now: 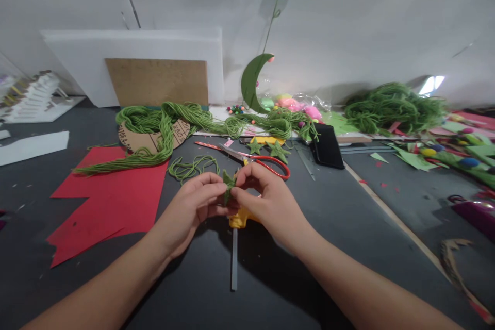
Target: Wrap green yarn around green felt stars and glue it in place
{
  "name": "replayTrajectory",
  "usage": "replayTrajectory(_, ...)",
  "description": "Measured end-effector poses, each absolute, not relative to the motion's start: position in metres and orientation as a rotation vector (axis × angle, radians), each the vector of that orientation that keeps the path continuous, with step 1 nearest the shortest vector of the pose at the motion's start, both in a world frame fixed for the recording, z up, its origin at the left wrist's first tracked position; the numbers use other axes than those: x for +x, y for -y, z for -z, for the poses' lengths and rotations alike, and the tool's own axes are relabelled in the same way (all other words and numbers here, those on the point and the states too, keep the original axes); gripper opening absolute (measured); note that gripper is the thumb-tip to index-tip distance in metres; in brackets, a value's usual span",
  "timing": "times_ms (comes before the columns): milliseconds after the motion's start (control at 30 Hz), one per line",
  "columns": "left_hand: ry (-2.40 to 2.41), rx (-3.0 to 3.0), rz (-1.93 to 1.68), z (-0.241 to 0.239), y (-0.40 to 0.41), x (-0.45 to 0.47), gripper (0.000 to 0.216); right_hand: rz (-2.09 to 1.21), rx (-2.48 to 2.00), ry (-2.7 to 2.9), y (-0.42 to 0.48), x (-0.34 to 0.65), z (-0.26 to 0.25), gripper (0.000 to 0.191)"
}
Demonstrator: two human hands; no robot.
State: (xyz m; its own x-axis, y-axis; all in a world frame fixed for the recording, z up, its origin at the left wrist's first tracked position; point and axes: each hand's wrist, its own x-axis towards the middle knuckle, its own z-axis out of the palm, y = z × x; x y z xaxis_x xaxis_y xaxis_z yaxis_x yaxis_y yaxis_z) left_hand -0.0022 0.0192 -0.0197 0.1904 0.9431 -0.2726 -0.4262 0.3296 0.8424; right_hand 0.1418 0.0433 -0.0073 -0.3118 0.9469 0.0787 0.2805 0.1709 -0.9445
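Note:
A small green yarn-wrapped star (228,188) is pinched between both of my hands above the dark table. My left hand (193,209) grips its left side with curled fingers. My right hand (266,198) pinches its right side from above. Under my hands lies a yellow glue gun (240,219) with a glue stick (234,263) pointing toward me. Two more green stars (270,148) lie just behind, beside red-handled scissors (266,162).
Red paper (112,196) lies at the left. Green yarn bundles (174,118) stretch across the back, with another heap (390,105) at the right. A black phone (328,147), a green crescent (251,80), cardboard (158,80) and colourful scraps (444,152) surround the work area.

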Motion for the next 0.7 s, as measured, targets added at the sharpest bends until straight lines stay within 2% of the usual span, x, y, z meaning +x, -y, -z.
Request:
replayTrajectory(300,-1.109,1.087,-1.029,0.0205,-0.0243,-0.0073,0.009,-0.952,-1.191,1.897,-0.0395,0.1417,0.0017,0.009)
replayTrajectory(567,-1.155,1.09,-0.989,0.0184,-0.0247,-0.0076,0.004,-0.861,-1.095,1.999,-0.0395,0.1444,0.0023,0.01)
replayTrajectory(700,-1.093,0.939,-1.073,0.0208,-0.0254,-0.0054,0.005,-0.539,-0.995,2.07,-0.0413,0.1473,0.0034,0.009)
